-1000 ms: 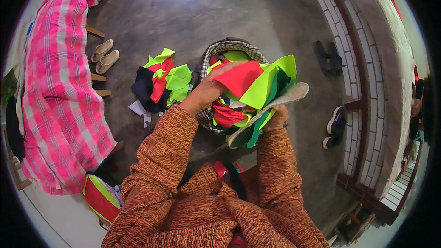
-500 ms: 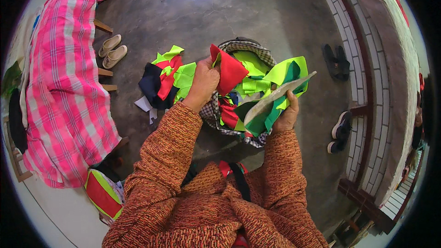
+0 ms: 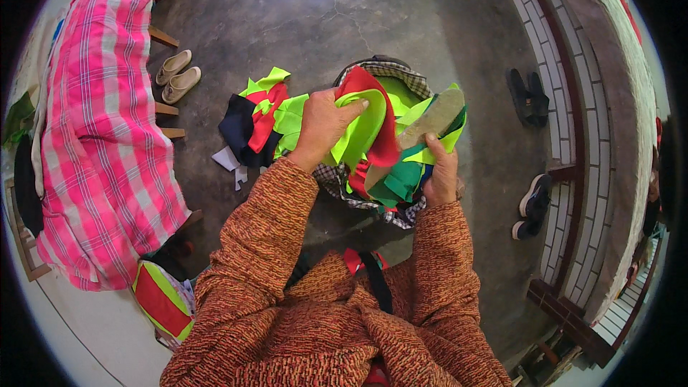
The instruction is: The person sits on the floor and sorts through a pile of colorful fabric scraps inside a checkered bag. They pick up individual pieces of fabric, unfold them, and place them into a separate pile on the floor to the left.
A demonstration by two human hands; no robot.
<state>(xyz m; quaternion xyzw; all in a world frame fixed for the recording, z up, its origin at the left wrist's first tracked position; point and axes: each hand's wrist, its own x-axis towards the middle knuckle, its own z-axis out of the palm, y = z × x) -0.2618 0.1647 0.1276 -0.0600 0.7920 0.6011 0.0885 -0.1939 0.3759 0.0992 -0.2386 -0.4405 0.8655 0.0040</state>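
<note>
Between my hands stands a checkered cloth-lined basket (image 3: 405, 72) heaped with bright fabric scraps. My left hand (image 3: 324, 123) is closed on a red and a lime-yellow fabric piece (image 3: 356, 136), thumb on top, above the basket's left side. At the right side, my right hand (image 3: 442, 166) grips a flat grey insole-shaped piece (image 3: 438, 118) together with green and lime fabric scraps (image 3: 407, 180). Its fingers are partly hidden beneath. Left of the basket, a pile of scraps in navy (image 3: 235, 126), red and lime lies on the floor.
A pink plaid cloth (image 3: 107, 122) covers furniture with wooden legs at left, with beige shoes (image 3: 178, 77) beside it. Black slippers (image 3: 528, 98) and dark sneakers (image 3: 533, 206) sit by the brick-edged platform at right. White scraps (image 3: 226, 160) lie near the floor pile. A red-lime cushion-like item (image 3: 163, 301) is lower left.
A lime-yellow piece now shows in my left hand with the red one, which has swung right. The grey insole-shaped piece in my right hand has turned, showing its flat face.
</note>
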